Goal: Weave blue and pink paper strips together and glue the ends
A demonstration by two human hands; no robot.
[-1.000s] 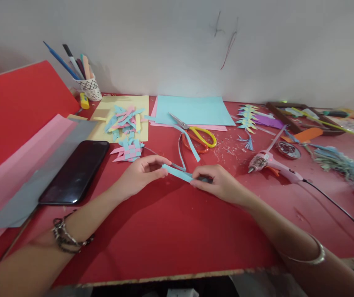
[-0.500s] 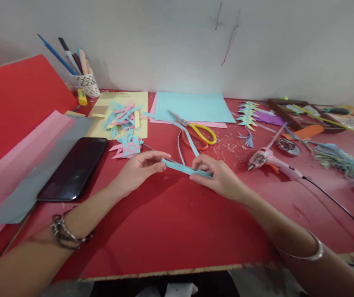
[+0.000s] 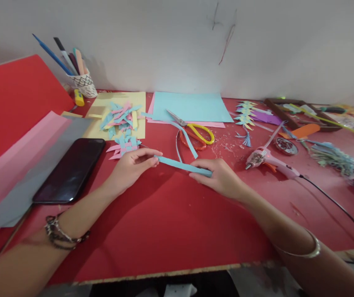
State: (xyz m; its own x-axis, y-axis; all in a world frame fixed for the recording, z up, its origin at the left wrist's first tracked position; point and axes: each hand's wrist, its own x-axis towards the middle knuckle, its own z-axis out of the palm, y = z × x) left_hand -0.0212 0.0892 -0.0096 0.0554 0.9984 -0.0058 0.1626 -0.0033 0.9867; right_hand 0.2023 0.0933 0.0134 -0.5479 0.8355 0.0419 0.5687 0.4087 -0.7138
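A narrow light-blue paper strip is stretched between my two hands, just above the red table. My left hand pinches its left end between thumb and fingers. Around its right end my right hand is closed, with the thumb below and fingers on top. Behind the strip lie loose curled blue paper strips and scissors with one yellow and one red handle. A woven pink-and-blue paper piece lies just beyond my left hand.
A black phone lies left. Folded paper pieces rest on a yellow sheet, with blue sheets beside it. At right are a pink glue gun with its cord, a braided paper piece and a brown frame.
The strip between my hands now shows as straighter and flatter. My left hand has shifted slightly left, and the right fingers have settled down over the strip. The view has shifted a little.
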